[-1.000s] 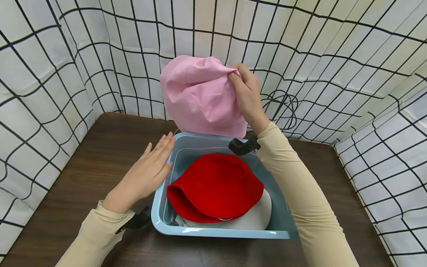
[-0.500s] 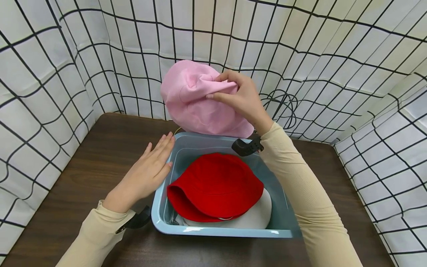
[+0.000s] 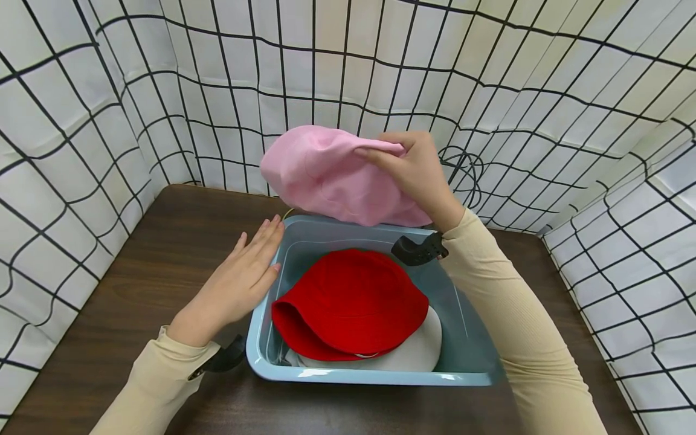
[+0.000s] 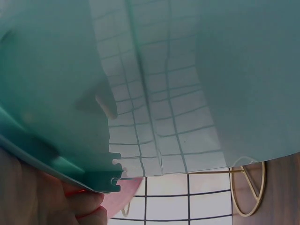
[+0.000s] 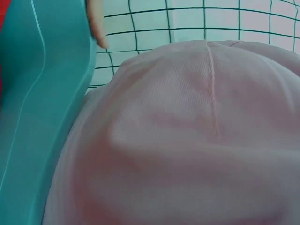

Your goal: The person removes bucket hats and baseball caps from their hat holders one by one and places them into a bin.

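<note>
A pink fabric hat [image 3: 337, 175] is behind the far rim of a light blue plastic basin [image 3: 375, 377]. My right hand [image 3: 418, 169] pinches a fold of the hat at its upper right, between thumb and fingers. In the right wrist view the pink crown [image 5: 187, 103] fills most of the picture, beside the basin wall [image 5: 51, 93]. My left hand [image 3: 236, 287] lies with straight fingers along the basin's left rim. Inside the basin a red bucket hat [image 3: 353, 302] lies on top of a whitish hat [image 3: 418, 347], which is mostly hidden.
The basin stands on a dark wood table [image 3: 163, 260]. White panels with a black wire grid [image 3: 228, 109] rise behind and on both sides. A coil of black cable [image 3: 467, 172] hangs at the back right. A gold-coloured wire loop [image 4: 248, 187] shows past the basin.
My right hand has regripped the pink hat further in and moved down and to the right. The hat has sunk lower and flattened behind the rim. The left hand has stayed put.
</note>
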`<state>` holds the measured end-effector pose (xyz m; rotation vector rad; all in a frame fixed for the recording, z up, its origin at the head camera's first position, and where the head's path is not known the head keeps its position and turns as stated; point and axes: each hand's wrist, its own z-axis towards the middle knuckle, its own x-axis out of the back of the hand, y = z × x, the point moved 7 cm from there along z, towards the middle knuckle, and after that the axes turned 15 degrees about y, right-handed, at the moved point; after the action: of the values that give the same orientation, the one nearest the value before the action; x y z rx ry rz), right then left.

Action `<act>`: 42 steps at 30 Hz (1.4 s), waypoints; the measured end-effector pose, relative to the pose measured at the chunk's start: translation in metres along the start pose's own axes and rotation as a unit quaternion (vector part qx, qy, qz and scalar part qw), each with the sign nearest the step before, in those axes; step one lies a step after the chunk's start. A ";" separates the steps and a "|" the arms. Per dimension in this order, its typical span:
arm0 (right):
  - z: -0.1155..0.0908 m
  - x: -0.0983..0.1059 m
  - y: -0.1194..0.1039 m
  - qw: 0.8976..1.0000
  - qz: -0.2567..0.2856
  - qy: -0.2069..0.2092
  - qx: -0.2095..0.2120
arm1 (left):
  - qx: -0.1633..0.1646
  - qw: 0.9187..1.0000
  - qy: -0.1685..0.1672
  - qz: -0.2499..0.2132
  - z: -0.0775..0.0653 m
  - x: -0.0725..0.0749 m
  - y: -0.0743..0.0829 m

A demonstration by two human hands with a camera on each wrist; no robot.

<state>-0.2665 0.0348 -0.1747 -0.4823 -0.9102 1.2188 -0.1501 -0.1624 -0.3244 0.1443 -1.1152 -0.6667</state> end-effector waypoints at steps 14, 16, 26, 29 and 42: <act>-0.023 0.032 -0.018 0.999 -0.037 0.009 0.020 | 0.007 1.000 -0.012 0.003 0.000 0.000 0.000; -0.031 0.034 -0.019 0.999 -0.033 -0.003 0.031 | 0.009 1.000 -0.013 0.002 0.000 0.000 0.000; -0.061 0.062 -0.018 0.999 -0.038 0.017 -0.002 | 0.014 1.000 -0.011 0.000 0.000 -0.001 -0.002; -0.066 0.074 -0.024 0.999 -0.038 0.027 -0.011 | 0.011 1.000 -0.008 -0.001 0.000 -0.001 -0.002; -0.083 0.089 -0.035 0.995 0.014 -0.051 -0.081 | 0.007 1.000 -0.009 -0.003 0.000 -0.001 0.000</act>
<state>-0.1731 0.1200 -0.1664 -0.5678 -1.0978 1.2099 -0.1506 -0.1618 -0.3253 0.1533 -1.1365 -0.6670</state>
